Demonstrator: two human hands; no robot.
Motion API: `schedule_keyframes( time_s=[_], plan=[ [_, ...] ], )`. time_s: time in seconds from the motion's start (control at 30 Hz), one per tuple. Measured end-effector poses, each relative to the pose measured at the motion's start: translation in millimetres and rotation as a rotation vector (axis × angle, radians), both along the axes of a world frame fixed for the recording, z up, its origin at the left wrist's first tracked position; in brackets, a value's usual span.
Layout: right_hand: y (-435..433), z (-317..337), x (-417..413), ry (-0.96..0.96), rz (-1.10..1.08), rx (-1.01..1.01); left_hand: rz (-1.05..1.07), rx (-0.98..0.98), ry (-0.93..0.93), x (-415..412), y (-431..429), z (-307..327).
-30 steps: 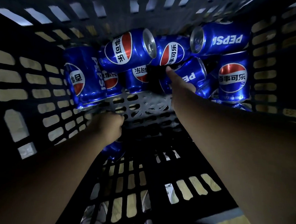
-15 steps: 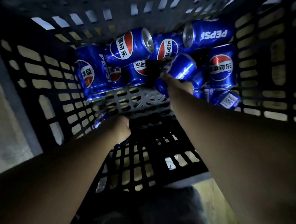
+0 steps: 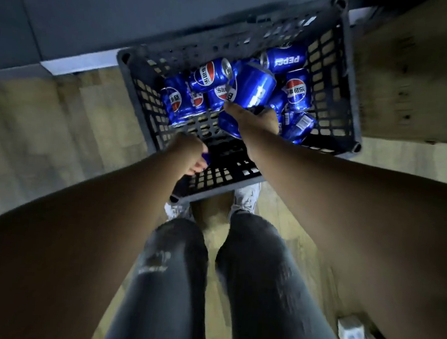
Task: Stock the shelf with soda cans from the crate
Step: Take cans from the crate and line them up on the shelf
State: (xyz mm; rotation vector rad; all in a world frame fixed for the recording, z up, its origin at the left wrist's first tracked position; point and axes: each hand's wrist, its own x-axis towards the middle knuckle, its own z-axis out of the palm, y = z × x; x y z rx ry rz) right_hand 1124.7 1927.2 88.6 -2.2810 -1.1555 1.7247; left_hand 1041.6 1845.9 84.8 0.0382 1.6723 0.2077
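Centre of frame: right hand (image 3: 259, 120), grip clamped on a blue soda can (image 3: 253, 90) held over the black crate (image 3: 354, 80). Lower left of it: left hand (image 3: 189, 151), grip curled round a second can (image 3: 205, 157), mostly hidden. Loose cans (image 3: 296, 91) lie heaped in the crate's upper half. The crate stands on a wooden floor (image 3: 48, 130).

The left hand (image 3: 189, 153) hides all but a blue sliver of its near can (image 3: 205, 157), blur smears the lettering on the raised can (image 3: 251, 92) in the right hand (image 3: 260, 121), and at five o'clock a pale box (image 3: 351, 337) is cut off.
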Motion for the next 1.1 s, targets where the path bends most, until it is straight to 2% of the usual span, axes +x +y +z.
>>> schedule_keyframes(
  time_s=[0.1,0.17,0.3,0.4,0.53,0.67,0.93,1.1],
  plan=[
    [-3,54,-9,0.062,0.066,0.058,0.21,0.009,0.016,-18,8,46],
    [-3,89,-15,0.087,0.145,0.117,0.25,0.033,0.092,-27,14,78],
    [-6,153,-25,0.156,0.21,0.239,0.328,0.108,0.012,-39,32,160],
    [-6,204,-27,0.199,0.269,0.347,0.288,0.195,-0.025,-50,45,219],
    [2,269,-31,0.317,0.321,0.457,0.259,0.218,-0.051,-64,55,291],
    [13,324,-41,0.407,0.36,0.566,0.314,0.327,-0.071,-74,62,354],
    [24,416,-62,0.527,0.479,0.713,0.263,0.434,-0.144,-100,52,444],
    [34,469,-74,0.586,0.533,0.808,0.297,0.575,-0.139,-109,46,496]
  ],
)
